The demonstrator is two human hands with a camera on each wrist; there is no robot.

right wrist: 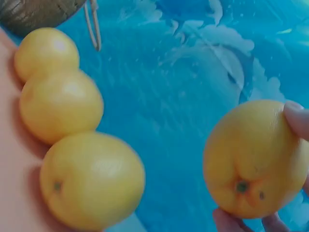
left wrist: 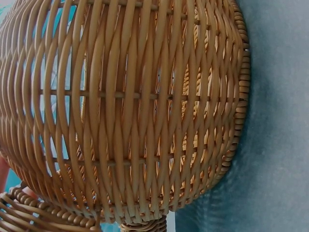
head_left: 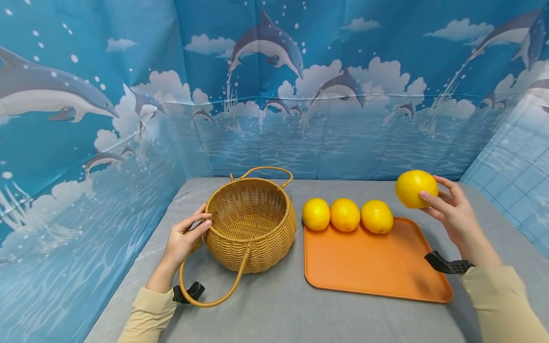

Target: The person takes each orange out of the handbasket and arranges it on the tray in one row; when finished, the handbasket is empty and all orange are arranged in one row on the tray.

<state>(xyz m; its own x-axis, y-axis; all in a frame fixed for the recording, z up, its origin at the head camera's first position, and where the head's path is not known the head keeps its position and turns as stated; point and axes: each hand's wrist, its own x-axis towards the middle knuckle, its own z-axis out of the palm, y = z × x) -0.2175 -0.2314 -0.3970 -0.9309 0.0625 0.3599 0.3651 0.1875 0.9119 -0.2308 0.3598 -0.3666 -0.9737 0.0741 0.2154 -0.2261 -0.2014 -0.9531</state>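
A round wicker basket (head_left: 253, 252) stands on the left with its inside showing. At its left rim my left hand (head_left: 182, 240) grips the edge with fingers and thumb. The basket's woven side (left wrist: 130, 106) fills most of the left wrist view. My right hand (head_left: 461, 219) holds a yellow orange (head_left: 416, 189) up above the far right corner of the orange tray (head_left: 369, 267). In the right wrist view, thumb and fingertips clasp this orange (right wrist: 253, 159), with its stem end showing. Three more oranges (head_left: 345, 214) sit in a row along the tray's far edge.
One basket handle (head_left: 214, 302) hangs down in front on the near side, and another handle (head_left: 268, 168) stands at the back. A grey cloth (head_left: 274, 309) covers the table. Behind it hangs a blue dolphin-print curtain (head_left: 274, 138).
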